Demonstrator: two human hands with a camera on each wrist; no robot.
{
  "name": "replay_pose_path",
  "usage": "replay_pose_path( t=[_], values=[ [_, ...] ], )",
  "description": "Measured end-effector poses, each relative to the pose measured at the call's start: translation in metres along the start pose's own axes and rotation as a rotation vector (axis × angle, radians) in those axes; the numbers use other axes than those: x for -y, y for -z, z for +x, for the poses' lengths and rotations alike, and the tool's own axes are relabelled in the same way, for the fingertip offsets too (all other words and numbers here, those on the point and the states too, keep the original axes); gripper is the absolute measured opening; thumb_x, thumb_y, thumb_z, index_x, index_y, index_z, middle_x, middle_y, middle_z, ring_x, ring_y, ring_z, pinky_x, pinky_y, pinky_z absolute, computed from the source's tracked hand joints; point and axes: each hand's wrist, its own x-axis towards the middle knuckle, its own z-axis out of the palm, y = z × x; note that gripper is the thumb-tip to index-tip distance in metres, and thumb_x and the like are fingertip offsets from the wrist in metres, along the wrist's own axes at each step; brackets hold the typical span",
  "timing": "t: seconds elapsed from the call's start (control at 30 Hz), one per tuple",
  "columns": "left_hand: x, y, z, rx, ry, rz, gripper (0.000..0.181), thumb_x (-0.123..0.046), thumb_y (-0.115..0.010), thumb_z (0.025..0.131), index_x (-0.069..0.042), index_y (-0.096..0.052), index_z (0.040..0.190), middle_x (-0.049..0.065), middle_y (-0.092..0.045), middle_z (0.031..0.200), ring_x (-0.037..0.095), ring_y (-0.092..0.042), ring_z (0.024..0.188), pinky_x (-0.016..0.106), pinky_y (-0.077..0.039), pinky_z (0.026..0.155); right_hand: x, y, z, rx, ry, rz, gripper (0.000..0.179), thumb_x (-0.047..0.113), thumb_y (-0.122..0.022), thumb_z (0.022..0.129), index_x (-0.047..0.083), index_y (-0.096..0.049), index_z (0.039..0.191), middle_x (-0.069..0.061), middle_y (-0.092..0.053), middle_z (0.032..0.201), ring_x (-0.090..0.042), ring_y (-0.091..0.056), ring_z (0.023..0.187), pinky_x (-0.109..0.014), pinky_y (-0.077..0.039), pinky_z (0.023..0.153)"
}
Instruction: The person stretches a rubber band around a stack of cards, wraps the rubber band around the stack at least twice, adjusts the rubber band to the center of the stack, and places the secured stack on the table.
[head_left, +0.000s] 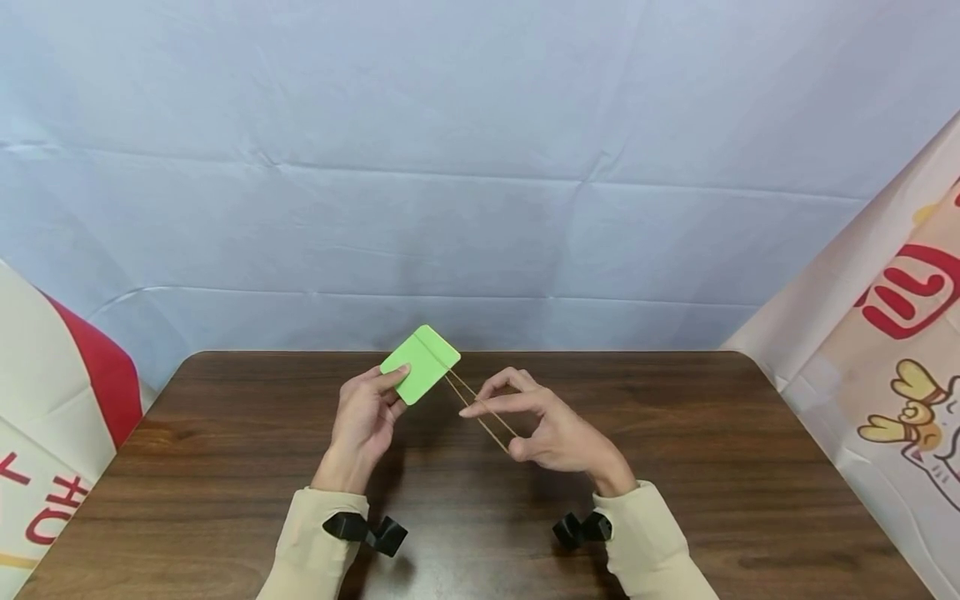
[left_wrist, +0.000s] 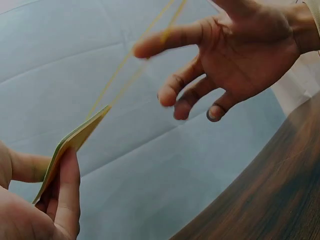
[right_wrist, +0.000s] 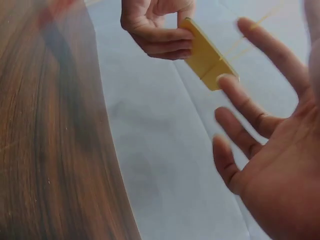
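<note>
Sleeves point(head_left: 318, 537): cream, nearest us;
Left hand point(head_left: 363, 425): we see it pinching a green card point(head_left: 420, 367), held above the wooden table point(head_left: 750, 467);
Right hand point(head_left: 562, 433): fingers spread; thumb at a taut elastic band point(head_left: 494, 436) looped round the card.

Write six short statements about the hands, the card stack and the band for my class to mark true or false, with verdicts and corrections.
1. The left-hand grip holds the green card stack. True.
2. The rubber band crosses the stack's face and reaches to the right-hand grip. True.
3. The rubber band hangs slack. False: its strands are drawn straight between stack and hand.
4. The wooden table has a dark brown, grained top. True.
5. The card stack lies flat on the table. False: it is held up in the air, tilted.
6. The right-hand grip is clenched into a fist. False: its fingers are spread apart.
</note>
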Motion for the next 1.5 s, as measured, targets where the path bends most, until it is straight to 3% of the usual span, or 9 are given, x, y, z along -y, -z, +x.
replay_pose_path(
  t=[0.33,0.5,0.77,0.93,1.07,1.23,1.5],
  values=[
    [0.0,-0.001,0.0,-0.08,-0.033,-0.118,0.018,0.006,-0.058,0.099,0.007,-0.056,0.116,0.006,-0.071,0.089,0.014,-0.073,0.08,0.024,-0.058,0.07,0.005,-0.013,0.006,-0.025,0.052,-0.046,0.075,0.069,-0.025,0.097,0.021,-0.06,0.144,-0.001,-0.054,0.117,-0.018,-0.046,0.105,-0.036,-0.042,0.081],
    [0.0,-0.002,0.0,-0.109,-0.045,-0.165,0.008,0.007,-0.059,0.097,0.004,-0.061,0.104,0.007,-0.071,0.086,0.014,-0.073,0.076,0.025,-0.058,0.068,0.011,-0.02,0.011,-0.033,0.069,-0.091,0.074,0.064,-0.014,0.1,0.025,-0.042,0.157,0.0,-0.052,0.112,-0.016,-0.049,0.104,-0.034,-0.045,0.081],
    [-0.002,-0.007,-0.001,-0.148,-0.102,-0.167,0.011,0.006,-0.06,0.097,0.005,-0.06,0.108,0.006,-0.07,0.087,0.014,-0.072,0.078,0.026,-0.058,0.068,0.014,-0.031,0.012,-0.075,-0.06,-0.082,0.076,0.061,-0.001,0.103,0.015,0.003,0.164,-0.006,-0.056,0.111,-0.019,-0.055,0.101,-0.038,-0.047,0.087],
    [-0.001,-0.011,-0.002,-0.152,-0.19,-0.132,0.011,0.009,-0.062,0.095,0.006,-0.062,0.106,0.006,-0.07,0.088,0.014,-0.071,0.077,0.027,-0.059,0.066,0.017,-0.035,0.012,-0.07,-0.131,-0.064,0.078,0.059,0.005,0.102,0.012,-0.003,0.164,-0.003,-0.058,0.104,-0.02,-0.057,0.097,-0.038,-0.047,0.087],
    [-0.001,-0.011,-0.002,-0.117,-0.226,-0.116,0.014,0.009,-0.063,0.094,0.008,-0.061,0.108,0.007,-0.07,0.09,0.014,-0.071,0.079,0.027,-0.059,0.066,0.019,-0.032,0.013,-0.067,-0.158,0.027,0.079,0.059,0.006,0.102,0.014,-0.014,0.164,-0.005,-0.06,0.103,-0.021,-0.059,0.098,-0.04,-0.048,0.09],
    [-0.002,-0.009,-0.004,-0.004,-0.275,-0.085,0.021,0.012,-0.061,0.095,0.011,-0.058,0.116,0.01,-0.07,0.096,0.016,-0.071,0.085,0.03,-0.06,0.07,0.021,-0.024,0.014,-0.062,-0.149,0.168,0.079,0.058,0.005,0.103,0.015,-0.029,0.161,-0.011,-0.061,0.106,-0.029,-0.059,0.102,-0.039,-0.048,0.088],
    [-0.007,-0.004,-0.008,0.185,-0.387,0.03,0.02,0.014,-0.06,0.094,0.004,-0.064,0.111,0.01,-0.072,0.099,0.017,-0.073,0.085,0.031,-0.061,0.073,0.018,-0.012,0.011,-0.033,-0.06,0.184,0.082,0.058,-0.003,0.105,0.005,-0.043,0.153,-0.008,-0.061,0.106,-0.027,-0.059,0.102,-0.038,-0.051,0.088]
  ],
)
